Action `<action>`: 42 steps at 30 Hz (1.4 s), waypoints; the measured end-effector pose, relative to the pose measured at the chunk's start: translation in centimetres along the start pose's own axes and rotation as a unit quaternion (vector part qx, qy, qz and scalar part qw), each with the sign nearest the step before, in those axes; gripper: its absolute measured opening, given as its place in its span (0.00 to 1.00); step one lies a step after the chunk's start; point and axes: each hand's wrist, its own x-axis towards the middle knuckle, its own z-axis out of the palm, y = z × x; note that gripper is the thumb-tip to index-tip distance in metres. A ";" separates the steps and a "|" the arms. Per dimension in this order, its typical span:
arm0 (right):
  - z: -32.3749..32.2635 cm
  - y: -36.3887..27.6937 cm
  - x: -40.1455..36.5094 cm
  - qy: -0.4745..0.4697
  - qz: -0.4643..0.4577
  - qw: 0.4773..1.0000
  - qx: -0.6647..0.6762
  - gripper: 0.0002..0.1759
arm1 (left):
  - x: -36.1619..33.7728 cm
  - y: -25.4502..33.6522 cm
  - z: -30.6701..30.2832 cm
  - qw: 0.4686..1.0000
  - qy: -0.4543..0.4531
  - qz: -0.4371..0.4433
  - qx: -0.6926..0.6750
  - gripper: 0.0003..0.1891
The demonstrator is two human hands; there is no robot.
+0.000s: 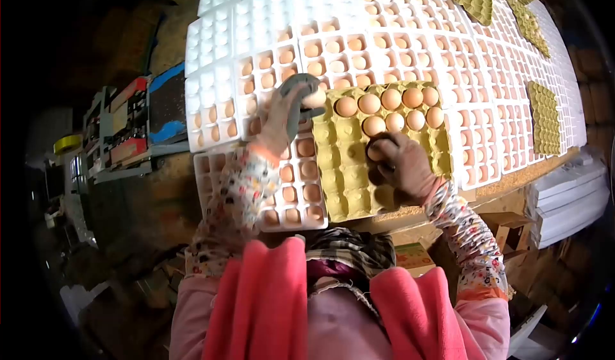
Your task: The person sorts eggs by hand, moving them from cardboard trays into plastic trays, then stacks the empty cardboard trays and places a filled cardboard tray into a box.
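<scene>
A yellow pulp egg tray (pixel 341 171) lies over white foam trays, with several brown eggs (pixel 391 99) in its upper rows and bare cups at its left and lower part. My left hand (pixel 289 111), in a grey-green glove, is closed on a pale egg (pixel 315 97) just beyond the tray's upper left corner. Over the middle of the yellow tray, my right hand (pixel 403 166) has its fingers round a brown egg (pixel 377 151). Below my left hand, a white foam tray (pixel 300 222) holds brown eggs in its compartments.
Rows of white foam trays (pixel 410 42) with eggs cover the table. More yellow pulp trays (pixel 545 117) lie at the right and top right. A stack of white trays (pixel 568 200) stands beyond the right edge, near cardboard boxes (pixel 505 230). Red and black equipment (pixel 128 119) is at the left.
</scene>
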 end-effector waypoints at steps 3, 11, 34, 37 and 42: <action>-2.4 1.1 0.4 0.045 0.197 0.763 0.614 0.18 | 1.7 1.8 2.4 0.934 -0.119 -0.144 0.305 0.21; -0.6 2.2 6.2 0.007 -0.052 0.994 -0.092 0.23 | 1.8 -2.3 3.3 0.994 0.030 -0.107 0.024 0.24; -7.0 3.3 13.0 -0.084 -0.009 0.995 0.043 0.22 | -6.1 -2.1 -7.2 0.989 0.069 0.042 -0.123 0.25; -3.4 -3.1 16.8 -0.091 0.171 0.869 0.455 0.20 | -6.1 -4.8 -12.5 0.985 0.121 0.116 -0.050 0.23; 7.1 -14.0 29.6 -0.048 -0.196 0.971 0.127 0.28 | -4.4 -5.0 -24.1 0.836 0.123 -0.016 -0.535 0.18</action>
